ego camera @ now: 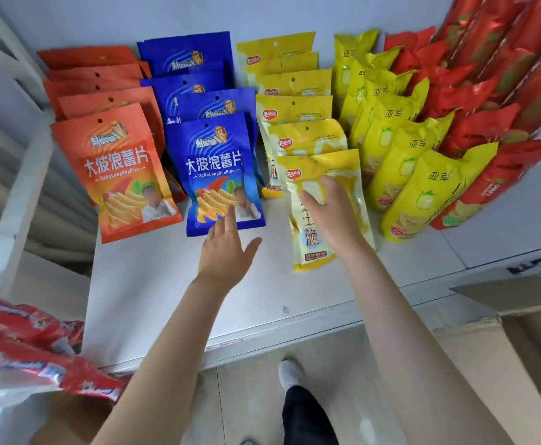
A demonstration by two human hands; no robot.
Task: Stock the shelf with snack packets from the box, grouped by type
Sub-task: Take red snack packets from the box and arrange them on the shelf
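Note:
On the white shelf (153,293), snack packets stand in rows by type: orange packets (115,175) at the left, then blue packets (217,168), pale yellow packets (294,107), bright yellow bags (400,155) and red bags (474,123) at the right. My right hand (330,213) lies with straight fingers on the front pale yellow packet (352,175). With its fingers spread, my left hand (227,248) touches the lower edge of the front blue packet.
A cardboard box (513,348) stands at the lower right, below the shelf edge. Red packets (28,342) lie on a lower shelf at the lower left. A white shelf upright (15,200) runs along the left. My foot (291,374) shows on the floor.

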